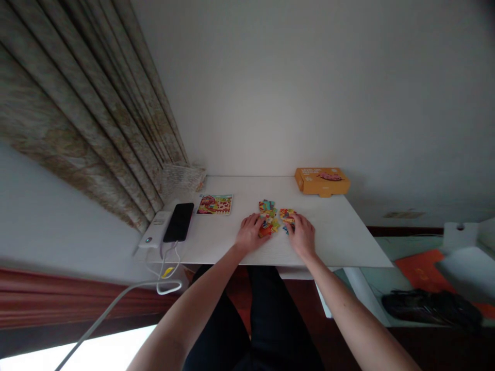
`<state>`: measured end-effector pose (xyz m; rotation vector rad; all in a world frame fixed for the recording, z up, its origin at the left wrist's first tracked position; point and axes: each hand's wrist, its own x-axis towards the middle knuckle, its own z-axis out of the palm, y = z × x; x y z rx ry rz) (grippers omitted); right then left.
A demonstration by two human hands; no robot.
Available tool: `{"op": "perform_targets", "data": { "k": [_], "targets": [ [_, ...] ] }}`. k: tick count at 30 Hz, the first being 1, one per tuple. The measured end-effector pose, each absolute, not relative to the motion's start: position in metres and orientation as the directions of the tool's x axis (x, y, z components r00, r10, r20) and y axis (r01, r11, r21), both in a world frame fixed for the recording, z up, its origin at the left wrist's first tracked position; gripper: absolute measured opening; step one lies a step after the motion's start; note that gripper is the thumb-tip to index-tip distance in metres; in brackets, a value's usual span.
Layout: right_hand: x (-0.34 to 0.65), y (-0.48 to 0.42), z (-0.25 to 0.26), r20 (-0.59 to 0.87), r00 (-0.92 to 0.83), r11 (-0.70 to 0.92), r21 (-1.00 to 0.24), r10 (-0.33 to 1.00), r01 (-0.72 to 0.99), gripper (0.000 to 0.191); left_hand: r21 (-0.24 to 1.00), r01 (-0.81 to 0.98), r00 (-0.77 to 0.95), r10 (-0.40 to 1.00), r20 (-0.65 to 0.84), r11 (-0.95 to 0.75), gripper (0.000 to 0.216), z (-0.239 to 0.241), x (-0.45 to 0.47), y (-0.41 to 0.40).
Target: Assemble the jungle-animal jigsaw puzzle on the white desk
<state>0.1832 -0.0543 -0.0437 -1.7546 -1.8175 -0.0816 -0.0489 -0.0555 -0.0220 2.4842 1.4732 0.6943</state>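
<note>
Colourful jigsaw puzzle pieces (pixel 267 212) lie in a loose, partly overlapping pile on the white table (pixel 228 242). My left hand (pixel 249 234) curls round the near left side of this pile, its thumb and fingers on the orange and yellow-green pieces. To the right, a smaller group of puzzle pieces (pixel 286 213), red and yellow, sits under the bent fingers of my right hand (pixel 303 236). A few blue bits show by the right thumb. Part of both groups is hidden beneath my fingers.
A picture card (pixel 215 204) lies to the left, near a black phone (pixel 179 222) and a white power bank (pixel 153 232) with cables. A clear plastic wrapper (pixel 180 178) is at the back left. An orange puzzle box (pixel 323 181) stands at the back right.
</note>
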Motion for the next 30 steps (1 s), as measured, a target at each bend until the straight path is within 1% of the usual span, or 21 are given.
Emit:
{"op": "perform_targets", "data": {
  "k": [4, 6, 9, 11, 13, 15, 17, 19, 21, 25, 30],
  "targets": [
    [0.185, -0.054, -0.047, 0.482, 0.027, 0.193, -0.401, 0.875, 0.896, 0.031, 0.333, 0.766, 0.456, 0.829, 0.323, -0.55, 0.045, -0.023, -0.044, -0.063],
    [0.186, -0.052, -0.05, 0.479, -0.01, 0.231, -0.406, 0.878, 0.884, 0.032, 0.317, 0.749, 0.497, 0.81, 0.312, -0.582, 0.04, -0.023, -0.042, -0.066],
    [0.187, -0.047, -0.054, 0.453, -0.048, 0.248, -0.393, 0.89, 0.886, 0.035, 0.312, 0.783, 0.463, 0.839, 0.285, -0.538, 0.045, -0.02, -0.039, -0.065],
    [0.188, -0.043, -0.055, 0.433, -0.042, 0.228, -0.387, 0.901, 0.893, 0.038, 0.323, 0.815, 0.416, 0.874, 0.253, -0.481, 0.053, -0.018, -0.039, -0.06],
    [0.189, -0.037, -0.053, 0.418, -0.023, 0.205, -0.395, 0.908, 0.895, 0.041, 0.336, 0.817, 0.415, 0.882, 0.224, -0.469, 0.058, -0.016, -0.041, -0.052],
    [0.19, -0.03, -0.05, 0.409, -0.034, 0.211, -0.398, 0.912, 0.893, 0.046, 0.341, 0.8, 0.438, 0.869, 0.23, -0.493, 0.059, -0.016, -0.044, -0.041],
    [0.19, -0.022, -0.046, 0.395, -0.098, 0.257, -0.375, 0.914, 0.89, 0.05, 0.346, 0.792, 0.438, 0.863, 0.252, -0.503, 0.059, -0.018, -0.046, -0.029],
    [0.189, -0.013, -0.044, 0.375, -0.168, 0.307, -0.35, 0.912, 0.885, 0.048, 0.351, 0.798, 0.417, 0.869, 0.267, -0.491, 0.057, -0.02, -0.047, -0.018],
    [0.188, -0.002, -0.044, 0.369, -0.19, 0.324, -0.348, 0.91, 0.88, 0.045, 0.353, 0.812, 0.388, 0.882, 0.269, -0.465, 0.056, -0.022, -0.045, -0.008],
    [0.188, 0.025, -0.047, 0.403, -0.143, 0.316, -0.403, 0.904, 0.859, 0.044, 0.37, 0.832, 0.332, 0.906, 0.263, -0.412, 0.057, -0.026, -0.039, 0.014],
    [0.19, 0.048, -0.049, 0.422, -0.089, 0.309, -0.487, 0.902, 0.817, 0.042, 0.423, 0.824, 0.276, 0.919, 0.28, -0.377, 0.046, -0.029, -0.039, 0.044]
  ]
}}
